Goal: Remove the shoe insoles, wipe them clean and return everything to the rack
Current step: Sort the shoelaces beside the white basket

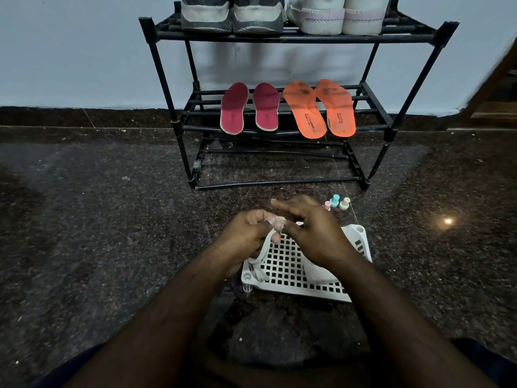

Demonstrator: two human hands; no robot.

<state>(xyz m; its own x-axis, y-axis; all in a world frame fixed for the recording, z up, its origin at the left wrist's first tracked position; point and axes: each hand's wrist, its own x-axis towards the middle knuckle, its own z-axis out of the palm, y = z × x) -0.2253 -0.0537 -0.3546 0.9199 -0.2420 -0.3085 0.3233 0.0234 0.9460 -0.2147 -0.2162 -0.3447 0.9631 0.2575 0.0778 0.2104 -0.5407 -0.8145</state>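
Two maroon insoles (pixel 234 109) and two orange insoles (pixel 305 110) lie side by side on the middle shelf of the black shoe rack (pixel 282 39). Grey shoes (pixel 232 16) and white shoes (pixel 335 16) stand on its top shelf. Low in front of the rack, my left hand (pixel 246 236) pinches the upper end of a white lace-like strip (pixel 267 242) that hangs down into a white perforated basket (pixel 285 270). My right hand (pixel 313 231) meets it over the basket, thumb and a finger at the same end of the strip, index finger straight.
A folded white cloth (pixel 316 271) lies in the basket under my right wrist. Three small capped bottles (pixel 337 203) stand on the dark speckled floor (pixel 112 219) just beyond the basket. The rack's bottom shelf holds nothing. A wall is behind the rack.
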